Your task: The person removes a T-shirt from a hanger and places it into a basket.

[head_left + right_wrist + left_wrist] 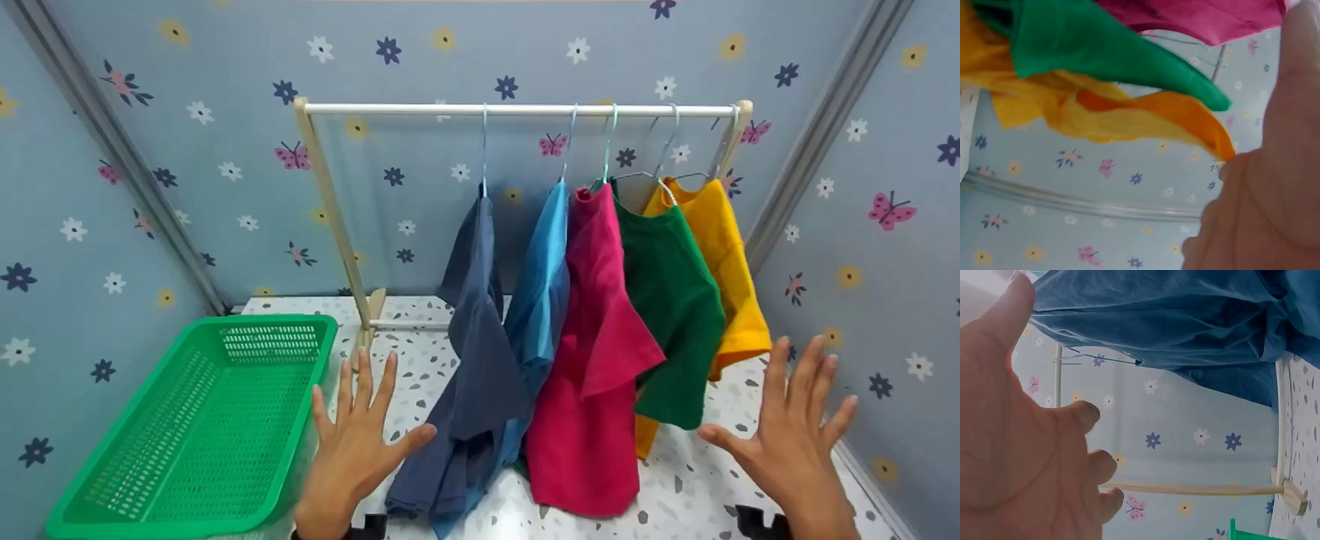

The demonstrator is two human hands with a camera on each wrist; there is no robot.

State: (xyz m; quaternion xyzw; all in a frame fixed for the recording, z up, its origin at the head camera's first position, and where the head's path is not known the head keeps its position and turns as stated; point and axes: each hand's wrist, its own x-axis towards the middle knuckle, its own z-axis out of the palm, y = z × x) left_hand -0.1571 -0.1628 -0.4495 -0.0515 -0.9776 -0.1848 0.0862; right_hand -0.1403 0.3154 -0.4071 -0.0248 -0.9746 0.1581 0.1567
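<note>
My left hand (356,442) is spread with straight fingers between the green basket and the hanging clothes, holding nothing. Nearest to it hangs a dark blue shirt (484,360), which also fills the top of the left wrist view. Out to the right, my right hand (799,420) has its fingers spread too and holds nothing; its thumb points toward the green shirt (667,300). Behind that one is a yellow shirt (731,255). A light blue shirt (544,292) and a magenta shirt (600,330) hang between the dark blue and green ones, all on wire hangers.
A clothes rack with a white bar (390,109) and wooden posts stands at the back of the speckled table (409,390). The green plastic basket (217,427) sits at the left. Flower-patterned walls (420,187) enclose the table at the back and sides.
</note>
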